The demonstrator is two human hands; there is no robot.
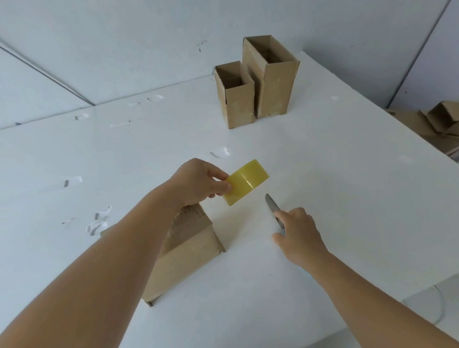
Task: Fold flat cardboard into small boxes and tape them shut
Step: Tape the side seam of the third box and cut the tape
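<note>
My left hand (201,180) grips a yellow roll of tape (247,181) above the white table (349,191). Under my left forearm a small cardboard box (185,254) lies on the table, its taped end facing me. My right hand (300,233) is curled round a grey knife (273,207) whose blade points away from me, just right of the box. Two more cardboard boxes stand upright with open tops at the back: a shorter one (237,98) and a taller one (271,78), side by side and touching.
Scraps of clear tape (99,221) lie stuck on the table's left part. Beyond the table's right edge a heap of cardboard (440,123) lies lower down. White walls close the back.
</note>
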